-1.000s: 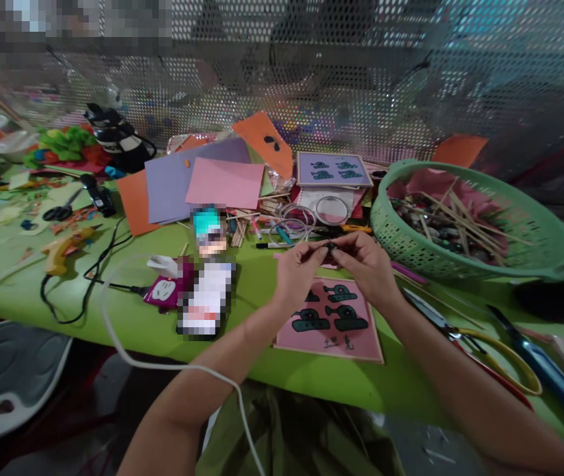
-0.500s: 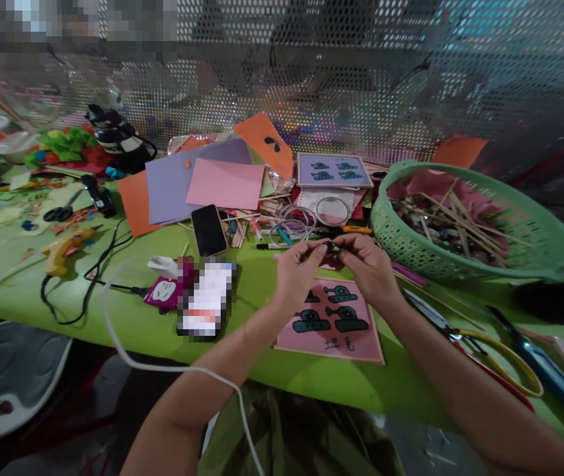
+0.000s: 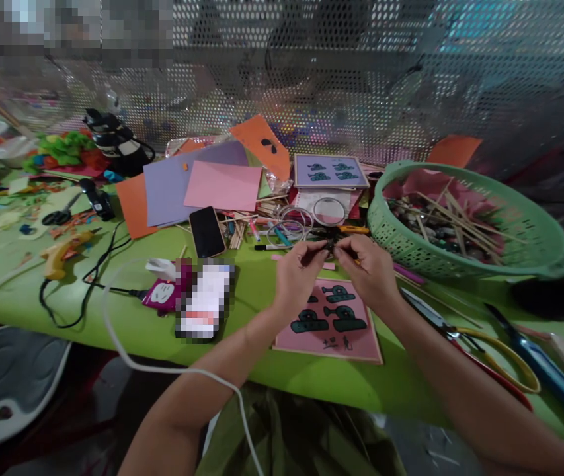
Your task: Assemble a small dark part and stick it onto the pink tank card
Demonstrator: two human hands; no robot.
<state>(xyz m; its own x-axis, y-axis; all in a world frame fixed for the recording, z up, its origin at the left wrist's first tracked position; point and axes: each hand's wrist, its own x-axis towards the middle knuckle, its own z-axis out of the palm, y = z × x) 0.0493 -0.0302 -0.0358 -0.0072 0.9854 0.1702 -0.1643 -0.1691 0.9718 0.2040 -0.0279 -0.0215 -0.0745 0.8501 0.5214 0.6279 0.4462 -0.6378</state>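
Note:
Between the fingertips of my left hand (image 3: 297, 274) and my right hand (image 3: 367, 268) is a small dark piece (image 3: 330, 244), too small to name. Both hands pinch it and are closed, held above the table. Below them lies a pink card (image 3: 331, 334) edged with thin sticks, bearing dark green tank-like shapes (image 3: 348, 318) and handwritten characters. My left hand covers part of the card's upper left. Just beyond the hands are pink paper strips (image 3: 328, 266), a black marker (image 3: 272, 247) and wire rings (image 3: 294, 223).
A green basket (image 3: 410, 254) of sticks and stones stands at the right. Scissors (image 3: 500, 357) and a blue-handled tool (image 3: 549, 370) lie near my right forearm. Leftward are a phone (image 3: 207, 231), a lit phone (image 3: 205, 301), a yellow glue gun (image 3: 61, 258) and a white cable (image 3: 162, 369).
My fingertips have shifted slightly around the small dark piece, which now shows less. Pink strips behind the hands are more visible. The whole view has moved a little.

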